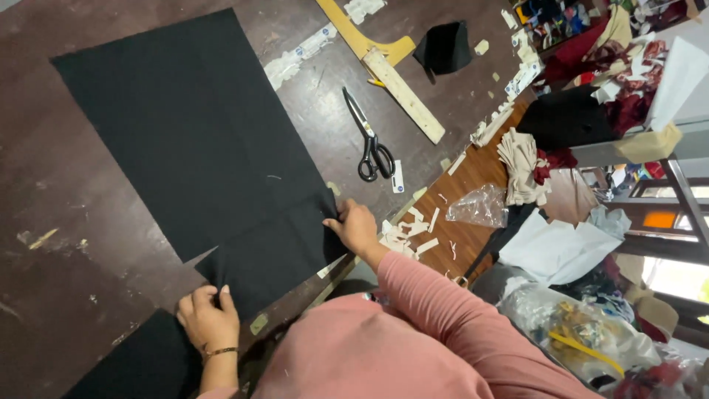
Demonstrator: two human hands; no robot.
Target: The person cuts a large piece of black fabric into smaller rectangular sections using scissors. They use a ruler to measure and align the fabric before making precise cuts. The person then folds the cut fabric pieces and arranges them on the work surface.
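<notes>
Head view, looking down at a dark brown table (pixel 66 244). A large piece of black fabric (pixel 192 140) lies flat on it, with its near end folded over toward the table edge.

Left hand (pixel 209 318): fingers pinched shut on the near corner of the fabric fold; a thin bracelet sits at the wrist. Right hand (pixel 357 227): fingers closed on the fabric's right-hand corner, just at the table edge. Both hands hold the same folded end, well apart from each other.

Black-handled scissors (pixel 369 140) lie closed on the table just beyond the right hand, not touching the fabric. A wooden ruler (pixel 402 92) and a yellow curved ruler (pixel 358 37) lie farther off. Pale fabric scraps (pixel 406 236) are scattered beside the right hand. A second black piece (pixel 136 362) lies near the left wrist.
</notes>
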